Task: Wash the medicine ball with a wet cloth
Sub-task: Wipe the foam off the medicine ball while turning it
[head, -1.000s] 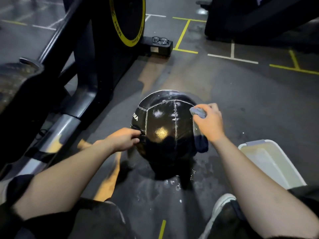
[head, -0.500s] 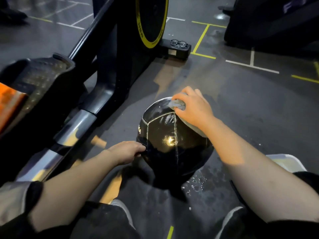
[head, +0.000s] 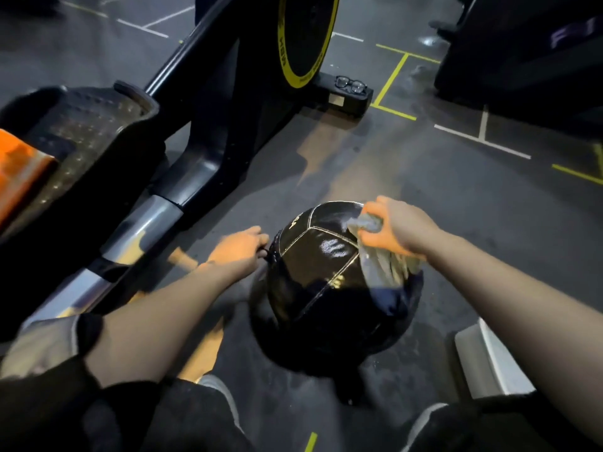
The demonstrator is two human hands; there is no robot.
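One ball sits on the dark, matte floor between the person's legs. It is round, black and glossy, divided into panels by pale stitched seams, with wet highlights on top. One cloth, grey, wrinkled and limp, drapes over the ball's upper right side.

Two hands are in view. The right hand is closed around the bunched top of the cloth and presses it against the ball. The left hand is curled at the ball's left edge, fingers closed on a small dark loop or tab there; detail is blurred.

One white, rectangular, hard-walled tub stands just right of the ball. One machine, black with a yellow-rimmed disc, stands to the left. One pair of glasses rests on its base.
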